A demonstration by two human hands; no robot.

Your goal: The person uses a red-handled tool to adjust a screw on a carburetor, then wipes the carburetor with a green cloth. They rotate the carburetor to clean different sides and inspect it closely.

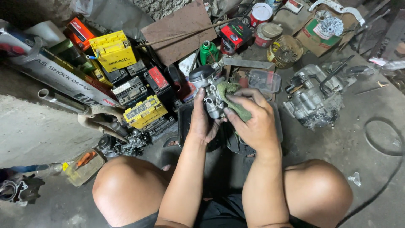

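At the centre of the frame we see the left hand (203, 122) wrapped around a small grey cast-metal carburettor (209, 90), fingers closed on its lower body so that it stands upright above a dark rectangular metal tray (184, 122) on the floor. The right hand (253, 120) grips a crumpled green cloth rag (233, 99) and presses it against the carburettor's right side, fingers curled over the cloth. Both forearms run up from the lower middle of the frame, between 2 bare knees. At the right of the frame, well apart from the hands, a grey motorcycle engine block (312, 99) sits on the concrete floor (363, 139). Just above the hands lies a clear plastic box (265, 80), and further up a green plastic bottle (208, 51) stands beside a brown flat board (179, 29). In the upper left we find a heap of batteries, among them a yellow square battery (113, 50) and a yellow-topped one (143, 110) nearer the tray. A chrome metal pipe (59, 100) lies at the left, and a red round tin (260, 13) stands at the top.
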